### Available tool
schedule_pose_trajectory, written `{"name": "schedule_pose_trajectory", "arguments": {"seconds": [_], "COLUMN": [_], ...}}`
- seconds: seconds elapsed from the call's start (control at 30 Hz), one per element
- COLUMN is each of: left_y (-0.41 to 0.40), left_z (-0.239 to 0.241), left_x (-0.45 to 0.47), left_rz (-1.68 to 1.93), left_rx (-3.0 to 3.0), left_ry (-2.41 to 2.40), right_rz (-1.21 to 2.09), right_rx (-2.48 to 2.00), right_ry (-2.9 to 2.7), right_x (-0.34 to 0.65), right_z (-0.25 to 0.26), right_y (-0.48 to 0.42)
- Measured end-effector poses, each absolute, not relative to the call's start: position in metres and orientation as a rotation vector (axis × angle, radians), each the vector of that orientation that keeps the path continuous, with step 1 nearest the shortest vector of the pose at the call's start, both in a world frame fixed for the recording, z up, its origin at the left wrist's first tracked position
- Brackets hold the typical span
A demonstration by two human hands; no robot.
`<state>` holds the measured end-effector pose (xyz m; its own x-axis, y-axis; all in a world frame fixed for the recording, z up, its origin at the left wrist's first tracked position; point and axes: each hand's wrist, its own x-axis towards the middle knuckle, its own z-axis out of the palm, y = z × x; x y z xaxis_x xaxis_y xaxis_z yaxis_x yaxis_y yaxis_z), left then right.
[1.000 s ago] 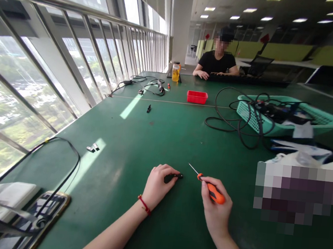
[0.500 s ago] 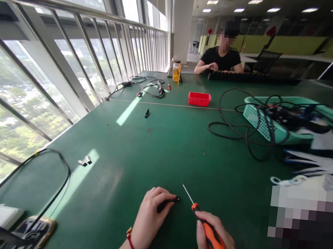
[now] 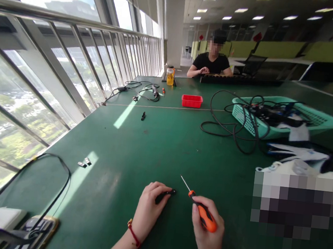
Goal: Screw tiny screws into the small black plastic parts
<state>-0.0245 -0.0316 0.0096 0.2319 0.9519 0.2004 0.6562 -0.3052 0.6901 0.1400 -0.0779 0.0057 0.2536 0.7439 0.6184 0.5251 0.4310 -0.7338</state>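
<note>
My left hand (image 3: 152,202) is closed around a small black part (image 3: 165,195), keeping it down near the green tabletop (image 3: 110,209). The part's far end sticks out past my fingers, and its exact kind I cannot make out. In my right hand (image 3: 209,228) is a screwdriver (image 3: 203,215) with an orange and black handle, gripped between thumb and fingers. Its thin metal shaft points up and left, the tip apart from the black part. Another small black piece (image 3: 143,116) lies farther up the table.
Two small metallic pieces (image 3: 84,162) lie left, near a black strap (image 3: 69,173) and a phone (image 3: 44,230). Farther back are a red tray (image 3: 192,101), a jar (image 3: 170,77) and a cable-filled green basket (image 3: 261,130). Gloves (image 3: 297,152) lie right. A person (image 3: 211,62) sits opposite.
The view has shifted slightly, and most things sit a little farther left or lower. My right hand with the screwdriver appears higher and nearer the left hand; both grips are unchanged.
</note>
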Motion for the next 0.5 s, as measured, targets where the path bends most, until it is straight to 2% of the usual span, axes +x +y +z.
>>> {"name": "schedule_pose_trajectory", "arguments": {"seconds": [0.5], "left_y": [-0.03], "left_z": [0.008], "left_x": [-0.02], "left_rz": [0.838], "left_rx": [2.18], "left_ry": [1.403], "right_rz": [0.231], "right_rx": [-1.157], "right_ry": [-1.304], "right_x": [0.146], "right_z": [0.003], "right_y": [-0.064]}}
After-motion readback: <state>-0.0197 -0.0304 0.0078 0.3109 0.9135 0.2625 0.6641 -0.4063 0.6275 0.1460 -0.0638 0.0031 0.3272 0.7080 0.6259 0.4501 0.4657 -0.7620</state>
